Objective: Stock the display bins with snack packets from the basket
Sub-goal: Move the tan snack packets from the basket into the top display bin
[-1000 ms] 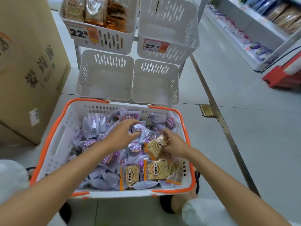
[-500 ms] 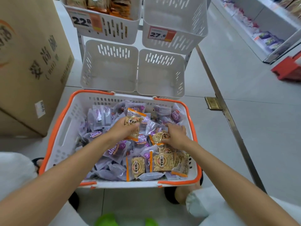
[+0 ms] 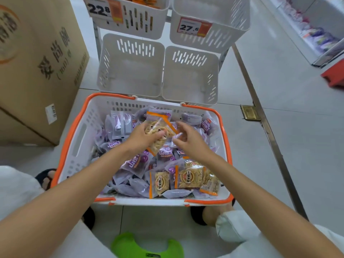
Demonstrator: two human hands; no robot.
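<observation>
Snack packets with orange edges and pale twisted biscuits inside are bunched in your left hand. Its fingers curl round them above the far half of the basket. The number in the bunch cannot be counted. Your right hand is just beside them, its fingers bent at a clear packet edge, but whether it pinches that edge cannot be told.

Three more orange-edged packets lie in the basket's near right corner. Each has a round brown-and-orange label with writing too small to read. Purple packets with white Chinese lettering fill the rest of the basket, too many to count.

Four white display bins stand beyond the basket, two low and two above. The upper left tag reads 22.8 and the upper right tag reads 27.6. A cardboard box at the left carries dark Chinese characters.
</observation>
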